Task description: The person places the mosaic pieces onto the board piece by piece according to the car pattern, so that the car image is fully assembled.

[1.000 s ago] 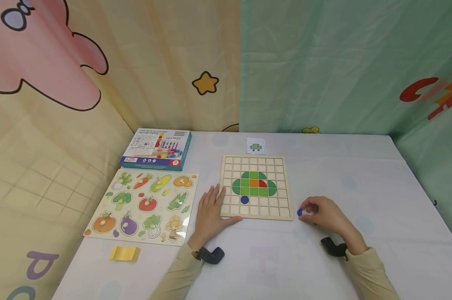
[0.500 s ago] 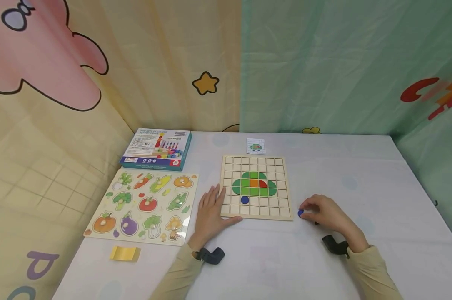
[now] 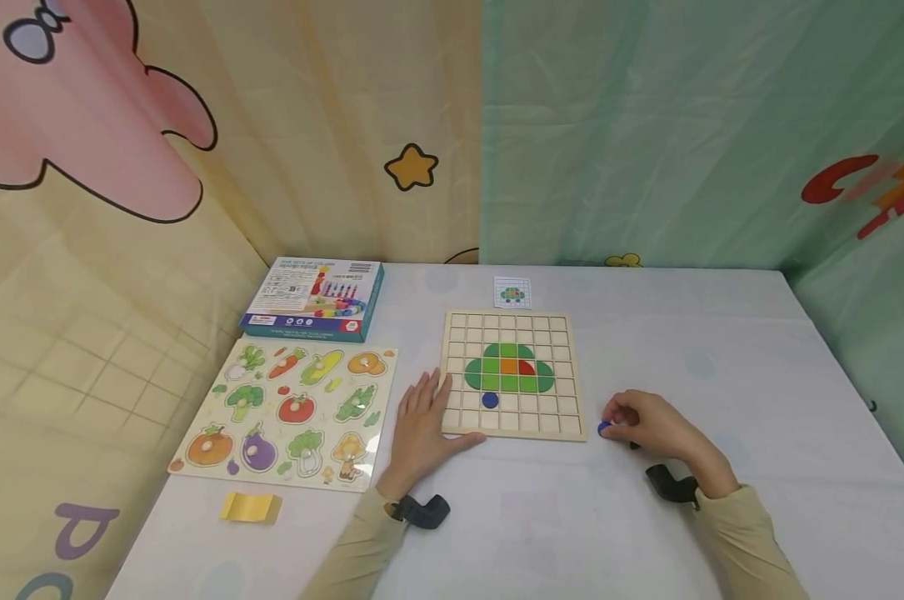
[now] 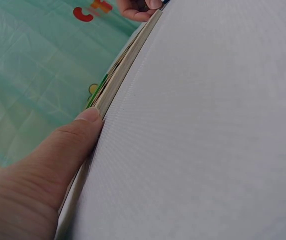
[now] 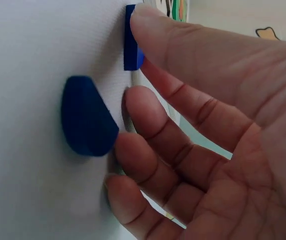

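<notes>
Just right of centre in the head view we see a small blue piece on the white table, lying just off the lower right corner of the wooden grid board. The right hand curls over it, the fingertips touching it; in the right wrist view the forefinger rests on the edge of that blue piece, and a second, darker blue piece lies beside the bent fingers. We cannot tell for certain whether the fingers pinch the piece or only press on it.

On the board a green car-like shape fills the middle cells, with an orange square and a red quarter inside it, and a blue disc sits in a cell below its left end. The left hand lies flat, fingers straight and spread, against the board's left edge; the left wrist view shows the thumb pressed along the board's side.

Above the board, toward the frame's middle, lies a small pattern card. To the left we see a vegetable puzzle, above it a blue box, and at lower left a folded yellow slip. Cartoon-printed curtains in yellow and green hang behind the table.
</notes>
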Motion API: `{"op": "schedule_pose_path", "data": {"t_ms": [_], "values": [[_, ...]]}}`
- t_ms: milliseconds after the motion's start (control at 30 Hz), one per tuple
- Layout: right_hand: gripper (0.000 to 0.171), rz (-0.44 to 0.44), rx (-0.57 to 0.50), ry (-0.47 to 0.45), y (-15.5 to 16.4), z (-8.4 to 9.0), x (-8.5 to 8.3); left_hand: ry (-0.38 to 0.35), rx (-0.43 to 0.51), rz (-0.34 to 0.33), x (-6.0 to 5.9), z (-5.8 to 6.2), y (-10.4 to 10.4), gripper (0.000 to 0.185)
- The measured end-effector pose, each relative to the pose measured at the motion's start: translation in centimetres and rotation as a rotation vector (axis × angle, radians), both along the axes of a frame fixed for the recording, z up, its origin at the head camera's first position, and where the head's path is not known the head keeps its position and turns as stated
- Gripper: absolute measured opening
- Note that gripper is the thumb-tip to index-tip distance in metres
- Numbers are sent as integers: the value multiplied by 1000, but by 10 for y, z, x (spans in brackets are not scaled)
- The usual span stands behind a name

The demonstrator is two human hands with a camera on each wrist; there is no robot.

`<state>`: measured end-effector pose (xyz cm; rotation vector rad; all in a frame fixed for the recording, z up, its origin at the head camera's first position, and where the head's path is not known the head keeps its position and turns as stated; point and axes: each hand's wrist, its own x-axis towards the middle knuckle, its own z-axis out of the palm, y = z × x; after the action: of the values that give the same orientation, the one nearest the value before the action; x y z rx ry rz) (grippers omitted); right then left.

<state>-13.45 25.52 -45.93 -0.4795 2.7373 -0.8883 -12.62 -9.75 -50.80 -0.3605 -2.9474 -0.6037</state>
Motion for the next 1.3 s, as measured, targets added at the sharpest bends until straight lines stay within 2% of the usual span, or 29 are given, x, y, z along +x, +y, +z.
{"op": "schedule_pose_path", "data": {"t_ms": [500,1300], "values": [[12,61,-8,24,-1,2,0,-8,3,4,1,0,0,107],[13,59,-31,38,-3,2,5,3,-5,-2,-1,-2,0,107]]}}
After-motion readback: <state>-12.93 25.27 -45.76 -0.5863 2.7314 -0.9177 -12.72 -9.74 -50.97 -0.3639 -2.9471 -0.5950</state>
